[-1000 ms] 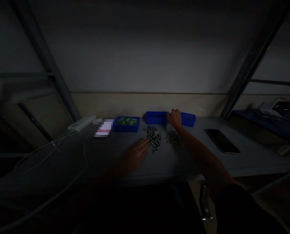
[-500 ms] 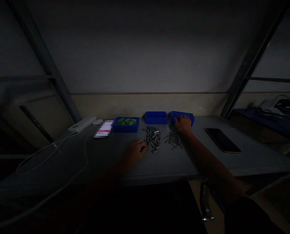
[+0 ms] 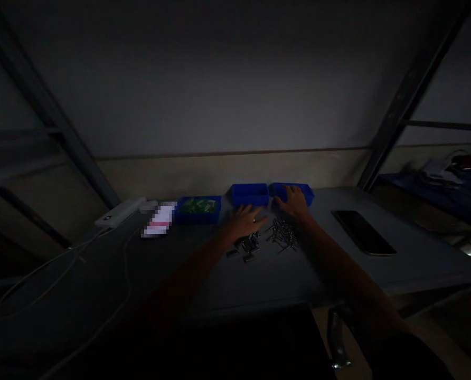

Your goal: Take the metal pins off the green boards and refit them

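My left hand (image 3: 244, 221) is over a pile of short metal cylinders (image 3: 249, 257), its fingers spread and its thumb apart, partly covering them. My right hand (image 3: 294, 201) lies at the front of the right blue bin (image 3: 308, 196), fingers apart and reaching over its near rim; their tips are hard to see in the dim light. Below that hand is a loose heap of thin, screw-like metal pieces (image 3: 283, 233). A second blue bin (image 3: 250, 199) stands beyond my left hand.
A blue bin (image 3: 198, 217) at the left holds green packets. Farther left are a lit phone (image 3: 159, 219) and a white power strip (image 3: 120, 212) with cables. A dark phone (image 3: 363, 232) lies at the right. Metal posts frame the grey table (image 3: 235, 295).
My left hand has moved forward from beside the cylinder pile to over it, and its fingers have spread. My right hand stays at the right bin, its thumb now farther out. The view has shifted slightly.
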A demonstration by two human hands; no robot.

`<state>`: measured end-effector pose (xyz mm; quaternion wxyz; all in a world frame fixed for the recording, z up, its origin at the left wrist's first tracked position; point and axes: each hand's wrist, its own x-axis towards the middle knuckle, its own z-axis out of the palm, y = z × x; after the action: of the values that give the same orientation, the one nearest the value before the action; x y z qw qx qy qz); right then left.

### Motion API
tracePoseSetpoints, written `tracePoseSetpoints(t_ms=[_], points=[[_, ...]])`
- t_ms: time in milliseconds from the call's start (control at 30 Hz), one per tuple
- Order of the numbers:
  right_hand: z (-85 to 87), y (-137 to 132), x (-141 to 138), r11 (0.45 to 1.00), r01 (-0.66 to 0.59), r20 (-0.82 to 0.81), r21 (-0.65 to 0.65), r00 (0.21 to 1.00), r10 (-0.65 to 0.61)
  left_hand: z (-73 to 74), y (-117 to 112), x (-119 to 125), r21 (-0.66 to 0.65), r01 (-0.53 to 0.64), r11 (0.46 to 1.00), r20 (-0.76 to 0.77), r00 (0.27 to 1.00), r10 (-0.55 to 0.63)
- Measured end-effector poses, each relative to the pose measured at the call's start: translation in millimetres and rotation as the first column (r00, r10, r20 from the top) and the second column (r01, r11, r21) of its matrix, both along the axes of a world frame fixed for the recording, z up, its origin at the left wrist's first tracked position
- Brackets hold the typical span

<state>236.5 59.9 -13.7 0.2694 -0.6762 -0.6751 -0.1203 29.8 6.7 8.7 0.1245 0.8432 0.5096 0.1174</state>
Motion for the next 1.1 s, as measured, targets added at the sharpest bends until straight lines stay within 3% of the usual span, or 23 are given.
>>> tracePoseSetpoints(t_ms=[67,133,233,367,433,533,600,700,733,800,900,1100], points=[[3.5,6.6,-2.4,0.99,-0.13,0.025,-0.048,0.991,0.131,-4.4,-1.1,3.6,-0.037,0.06,0.998,-0.048,0.997,-0.062],[6.1,14.5,-4.9,0.961,-0.242,0.053,-0.132,0.967,0.25,-11.2,-7.4,3.4,0.012,0.124,0.992,-0.079,0.989,-0.123],[8.1,24.4,-8.5,0.924,-0.318,0.068,-0.211,0.939,0.338,-17.7,-19.2,2.0,0.041,0.153,0.987,-0.099,0.984,-0.148],[8.7,27.1,-11.9,0.915,-0.365,0.067,-0.169,0.922,0.381,-9.1,-26.0,-5.6,-0.033,0.179,0.983,-0.094,0.979,-0.181],[8.4,24.9,-12.7,0.918,-0.367,0.086,-0.151,0.92,0.382,1.0,-21.2,-21.4,0.004,0.159,0.987,-0.064,0.985,-0.159],[8.0,19.7,-11.8,0.916,-0.368,0.113,-0.161,0.915,0.388,15.9,-2.0,-69.1,0.27,-0.058,0.961,0.091,0.995,0.034],[8.1,15.0,-9.7,0.91,-0.374,0.124,-0.176,0.909,0.398,22.1,14.5,-111.6,0.393,-0.228,0.891,0.24,0.961,0.14],[8.5,6.0,-6.4,0.909,-0.377,0.13,-0.175,0.907,0.401,22.7,33.6,-168.2,0.45,-0.442,0.776,0.404,0.876,0.265],[8.6,2.7,-5.8,0.913,-0.372,0.131,-0.171,0.909,0.395,20.7,37.4,-180.9,0.425,-0.467,0.776,0.422,0.86,0.287],[8.2,-3.4,-6.1,0.921,-0.353,0.137,-0.164,0.917,0.376,14.6,42.0,-195.6,0.312,-0.451,0.836,0.419,0.855,0.305],[5.6,-11.1,-10.6,0.936,-0.32,0.161,-0.147,0.926,0.342,5.3,44.4,-201.2,0.16,-0.312,0.936,0.366,0.9,0.237],[5.2,-27.4,-35.9,0.97,-0.232,0.118,-0.078,0.964,0.24,-1.7,40.1,-218.2,0.105,-0.13,0.986,0.289,0.953,0.095]])
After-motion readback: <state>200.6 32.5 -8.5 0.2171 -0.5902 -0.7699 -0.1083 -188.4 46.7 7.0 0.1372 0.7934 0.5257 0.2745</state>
